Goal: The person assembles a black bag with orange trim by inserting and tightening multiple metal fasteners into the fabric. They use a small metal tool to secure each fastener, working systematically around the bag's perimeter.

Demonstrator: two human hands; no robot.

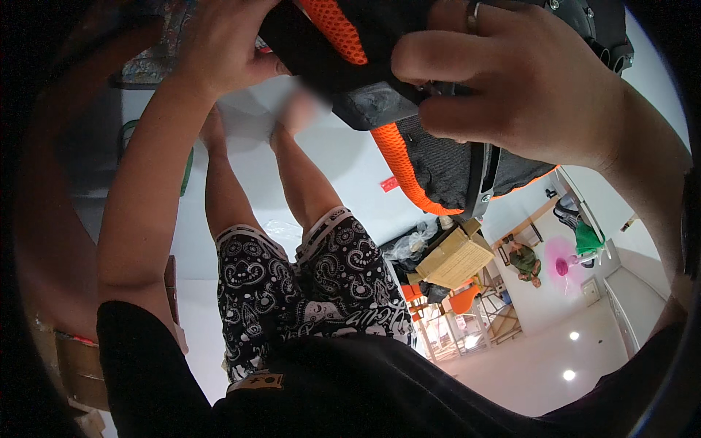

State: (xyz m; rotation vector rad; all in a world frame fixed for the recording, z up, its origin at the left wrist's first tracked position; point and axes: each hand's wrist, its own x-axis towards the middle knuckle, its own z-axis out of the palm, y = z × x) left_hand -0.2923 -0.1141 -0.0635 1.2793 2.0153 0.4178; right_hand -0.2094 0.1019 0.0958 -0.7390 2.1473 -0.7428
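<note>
Black fabric with bright orange mesh trim, that's the big thing here: a padded harness-like piece of gear point(438, 157) held up at the top of the view, above the person's legs. It has a dark grey plastic block point(374, 104) at its lower edge and a black strap with a rivet point(482, 182) running down the right side.

Below that you get the person's own body, black shirt point(328, 387) and black-and-white paisley shorts point(307, 281), bare legs stretching away over a pale floor point(350, 168).

The right hand point(511, 77) is curled shut around the gear's right part, thumb and fingers clamped on the fabric just above the strap, a ring point(473, 16) on one finger. The left hand point(226, 44) grips the gear's left edge, fingers wrapped over it, thumb pressed against the black material.

Smaller stuff off to the right: a cardboard box point(456, 255), some orange chairs point(438, 299), a green thing point(588, 239) and a pink blob point(561, 263) near the wall.
</note>
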